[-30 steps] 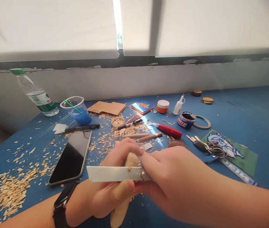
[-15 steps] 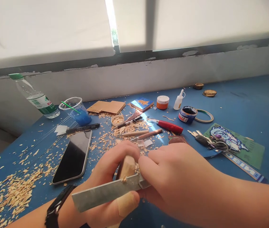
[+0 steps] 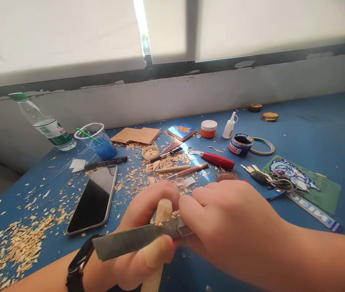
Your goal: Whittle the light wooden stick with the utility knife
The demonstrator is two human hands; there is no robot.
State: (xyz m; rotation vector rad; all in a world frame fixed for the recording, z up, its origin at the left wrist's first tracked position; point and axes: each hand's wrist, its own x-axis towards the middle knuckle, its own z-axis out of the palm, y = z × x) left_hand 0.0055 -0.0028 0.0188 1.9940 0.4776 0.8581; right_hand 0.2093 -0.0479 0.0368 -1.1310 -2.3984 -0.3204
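My left hand (image 3: pixel 136 239) is wrapped round a pale wooden piece (image 3: pixel 160 247) held upright near the front of the blue table (image 3: pixel 312 138). My right hand (image 3: pixel 230 223) grips the handle end of a long flat knife blade (image 3: pixel 129 241), which lies across the wood and points left. The blade's edge rests against the wood just below its top end. A black watch is on my left wrist. The knife's handle is hidden inside my right fist.
Wood shavings (image 3: pixel 11 243) litter the table's left and middle. A black phone (image 3: pixel 95 198), a water bottle (image 3: pixel 43 123), a cup of blue liquid (image 3: pixel 97 142), wood boards (image 3: pixel 137 136), a red-handled knife (image 3: pixel 216 159), paint jars (image 3: pixel 241 145), keys (image 3: pixel 266 180) and a green card (image 3: pixel 306 180) lie around.
The blade has tilted from level to point down-left and slid along the wood, while the camera view has shifted slightly. Both hands keep their grip.
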